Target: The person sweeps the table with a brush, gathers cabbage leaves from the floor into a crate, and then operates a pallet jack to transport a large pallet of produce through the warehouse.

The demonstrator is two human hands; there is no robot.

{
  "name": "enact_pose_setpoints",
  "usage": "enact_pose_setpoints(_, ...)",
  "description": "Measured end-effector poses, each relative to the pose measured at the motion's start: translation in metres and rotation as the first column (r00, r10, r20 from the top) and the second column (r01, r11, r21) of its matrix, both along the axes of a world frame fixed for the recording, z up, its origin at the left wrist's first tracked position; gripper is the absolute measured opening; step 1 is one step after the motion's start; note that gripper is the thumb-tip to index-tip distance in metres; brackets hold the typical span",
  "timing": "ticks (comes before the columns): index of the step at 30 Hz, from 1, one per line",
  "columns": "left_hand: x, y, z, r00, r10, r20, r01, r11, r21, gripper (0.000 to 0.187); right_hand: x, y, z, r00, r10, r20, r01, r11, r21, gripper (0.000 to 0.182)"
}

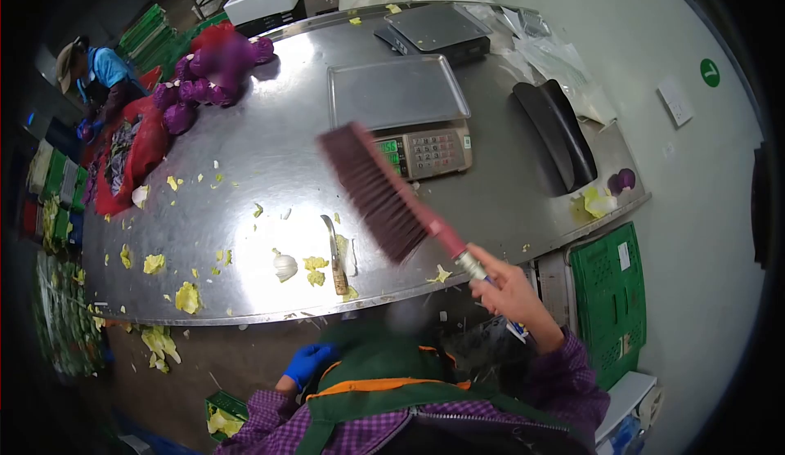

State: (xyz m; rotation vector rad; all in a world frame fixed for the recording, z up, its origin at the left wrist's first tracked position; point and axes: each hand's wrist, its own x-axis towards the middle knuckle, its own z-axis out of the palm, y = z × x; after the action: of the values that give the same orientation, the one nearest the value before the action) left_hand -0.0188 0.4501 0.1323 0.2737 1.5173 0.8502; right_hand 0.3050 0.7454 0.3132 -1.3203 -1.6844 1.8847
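My bare right hand (499, 283) is closed around the handle of a bench brush (384, 189) with a red body and dark bristles. The brush is raised over the steel table, its head slanting up to the left in front of a digital scale (433, 151). My left hand (309, 365), in a blue glove, is low against the green apron, and its fingers are not clear enough to read. On the table near the brush are a curved knife (334, 259) with a wooden handle, a white bulb-like vegetable piece (284, 266) and yellow leaf scraps (316, 270).
Purple cabbages (208, 79) are heaped at the back left beside a red net sack (151, 140), where another person (110, 71) works. A second scale (437, 30) stands behind. A black curved trough (558, 132) lies at right, above a green crate (609, 300). Scraps litter the table's left.
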Motion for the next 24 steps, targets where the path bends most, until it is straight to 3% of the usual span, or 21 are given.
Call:
enact_pose_setpoints(1, -0.004, 0.007, 0.000, 0.999, -0.030, 0.034, 0.029, 0.998, 0.051, 0.029, 0.004, -0.002, -0.011, 0.993, -0.120, -0.005, 0.121, 0.992, 0.028, 0.058)
enact_pose_setpoints(2, -0.009, 0.016, 0.000, 0.996, -0.084, -0.007, 0.085, 0.996, 0.016, 0.028, 0.007, -0.001, -0.021, 0.991, -0.134, 0.005, 0.134, 0.991, 0.023, 0.058)
enact_pose_setpoints(4, -0.024, 0.029, -0.011, 0.979, -0.203, -0.018, 0.204, 0.974, 0.100, 0.027, 0.009, -0.001, -0.043, 0.852, -0.515, -0.093, 0.522, 0.848, 0.090, 0.061)
enact_pose_setpoints(7, -0.037, 0.059, -0.005, 0.968, -0.253, -0.003, 0.252, 0.963, 0.092, 0.027, -0.006, -0.029, -0.081, 0.731, -0.682, -0.030, 0.682, 0.727, 0.083, 0.063)
enact_pose_setpoints(8, -0.042, 0.063, -0.007, 0.972, -0.231, 0.047, 0.225, 0.968, 0.111, 0.028, -0.009, -0.048, -0.098, 0.802, -0.596, 0.040, 0.582, 0.795, 0.173, 0.061)
enact_pose_setpoints(9, -0.049, 0.066, -0.006, 0.948, -0.316, 0.040, 0.306, 0.939, 0.154, 0.029, -0.011, -0.072, -0.128, 0.887, -0.453, 0.090, 0.374, 0.819, 0.435, 0.060)
enact_pose_setpoints(10, -0.052, 0.065, -0.004, 0.947, -0.316, 0.055, 0.305, 0.941, 0.149, 0.028, -0.028, -0.096, -0.107, 0.916, -0.321, 0.239, 0.221, 0.903, 0.368, 0.061)
enact_pose_setpoints(12, -0.055, 0.060, 0.003, 0.943, -0.324, 0.079, 0.311, 0.941, 0.136, 0.027, -0.039, -0.123, -0.103, 0.989, 0.000, 0.146, -0.058, 0.917, 0.396, 0.060)
enact_pose_setpoints(13, -0.057, 0.056, 0.007, 0.900, -0.435, 0.016, 0.431, 0.897, 0.100, 0.026, -0.043, -0.134, -0.099, 0.984, 0.130, 0.126, -0.163, 0.938, 0.306, 0.059)
enact_pose_setpoints(14, -0.061, 0.053, 0.010, 0.838, -0.544, -0.046, 0.546, 0.836, 0.060, 0.025, -0.049, -0.143, -0.098, 0.991, 0.089, 0.097, -0.119, 0.922, 0.369, 0.059)
enact_pose_setpoints(15, -0.064, 0.050, 0.007, 0.832, -0.553, -0.038, 0.554, 0.830, 0.060, 0.025, -0.052, -0.149, -0.095, 0.996, 0.051, 0.070, -0.076, 0.898, 0.433, 0.059)
enact_pose_setpoints(18, -0.071, 0.032, -0.004, 0.854, -0.520, -0.010, 0.520, 0.854, 0.029, 0.024, -0.045, -0.150, -0.078, 0.917, -0.374, 0.142, 0.327, 0.906, 0.270, 0.061)
enact_pose_setpoints(19, -0.072, 0.033, -0.009, 0.850, -0.527, -0.002, 0.527, 0.849, 0.029, 0.024, -0.037, -0.143, -0.079, 0.870, -0.481, 0.102, 0.431, 0.846, 0.315, 0.061)
enact_pose_setpoints(20, -0.073, 0.034, -0.014, 0.906, -0.413, -0.093, 0.422, 0.900, 0.111, 0.025, -0.027, -0.135, -0.074, 0.806, -0.578, 0.126, 0.561, 0.815, 0.143, 0.059)
enact_pose_setpoints(22, -0.076, 0.046, -0.017, 0.925, -0.169, -0.341, 0.277, 0.914, 0.297, 0.027, -0.012, -0.115, -0.078, 0.724, -0.681, 0.109, 0.680, 0.731, 0.054, 0.055)
enact_pose_setpoints(23, -0.075, 0.063, -0.017, 0.875, -0.034, -0.483, 0.257, 0.879, 0.402, 0.030, -0.003, -0.110, -0.089, 0.755, -0.649, 0.092, 0.634, 0.758, 0.152, 0.055)
enact_pose_setpoints(24, -0.080, 0.084, -0.003, 0.689, -0.052, -0.723, 0.461, 0.801, 0.382, 0.036, -0.009, -0.109, -0.096, 0.757, -0.640, 0.134, 0.619, 0.767, 0.167, 0.056)
